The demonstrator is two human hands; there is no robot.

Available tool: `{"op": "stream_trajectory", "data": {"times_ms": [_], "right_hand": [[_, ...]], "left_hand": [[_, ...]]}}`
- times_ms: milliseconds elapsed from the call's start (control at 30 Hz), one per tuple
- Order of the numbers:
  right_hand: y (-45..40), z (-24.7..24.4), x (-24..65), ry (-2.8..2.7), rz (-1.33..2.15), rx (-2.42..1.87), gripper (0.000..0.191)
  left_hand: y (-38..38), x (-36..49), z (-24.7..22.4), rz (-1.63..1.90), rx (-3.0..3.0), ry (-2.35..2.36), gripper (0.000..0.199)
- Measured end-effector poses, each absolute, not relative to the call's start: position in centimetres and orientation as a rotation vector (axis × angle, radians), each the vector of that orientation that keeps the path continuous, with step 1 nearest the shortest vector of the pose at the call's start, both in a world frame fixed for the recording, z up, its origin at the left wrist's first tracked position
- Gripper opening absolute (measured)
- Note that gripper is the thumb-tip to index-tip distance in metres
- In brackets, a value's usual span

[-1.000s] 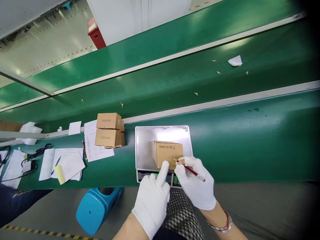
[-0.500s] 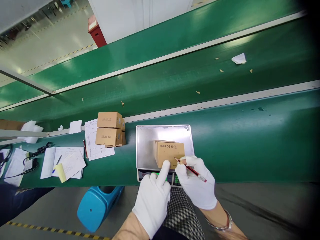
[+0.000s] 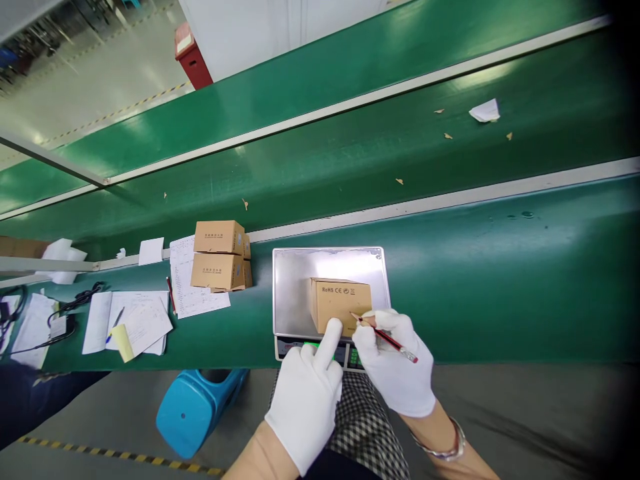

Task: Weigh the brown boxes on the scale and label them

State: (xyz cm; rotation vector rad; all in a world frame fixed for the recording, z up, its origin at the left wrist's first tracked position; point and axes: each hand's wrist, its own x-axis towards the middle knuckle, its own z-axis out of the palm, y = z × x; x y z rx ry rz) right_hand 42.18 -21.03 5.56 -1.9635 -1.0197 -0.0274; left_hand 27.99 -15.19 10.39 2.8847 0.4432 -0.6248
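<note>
A brown cardboard box marked RoHS and CE rests on the metal pan of a weighing scale. In a white glove, my left hand lies in front of the scale, its index finger stretched out against the lower front of the box and nothing held. Also gloved in white, my right hand is closed on a red and black pencil. The pencil's tip is at the box's front face, towards the right. Both hands partly cover the scale's display and keys.
Several small cardboard boxes are stacked left of the scale, over a written sheet. Further left lie another pencil, an open notebook and a black cable. A blue stool stands below the bench.
The view has shifted slightly. My left finger stays against the box, and the pencil remains in my right hand with its tip by the same face.
</note>
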Motion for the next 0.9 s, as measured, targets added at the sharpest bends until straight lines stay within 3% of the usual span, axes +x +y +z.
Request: {"op": "stream_trajectory", "data": {"times_ms": [900], "right_hand": [[-21.06, 4.86, 41.89, -0.904, -0.022, -1.968, 0.008]], "left_hand": [[-15.08, 28.03, 10.41, -0.605, 2.866, 0.457, 0.008]]}}
